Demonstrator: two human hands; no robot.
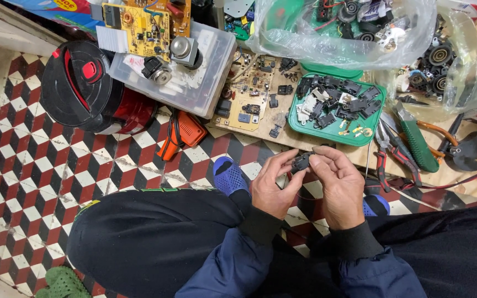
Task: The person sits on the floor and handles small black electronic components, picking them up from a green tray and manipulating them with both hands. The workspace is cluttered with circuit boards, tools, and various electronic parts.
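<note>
My left hand [272, 187] and right hand [339, 185] pinch one small black plastic switch part [301, 162] between fingertips above the tiled floor; my fingers hide most of it. Just beyond, a green plastic tray [300, 126] holds similar black parts, red-handled pliers [382, 160] beside it

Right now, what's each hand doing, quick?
Left hand: closed on a small black plastic part.
Right hand: fingers pinch the same part from the other side.

Black part [301, 162]; green tray [299, 128]
</note>
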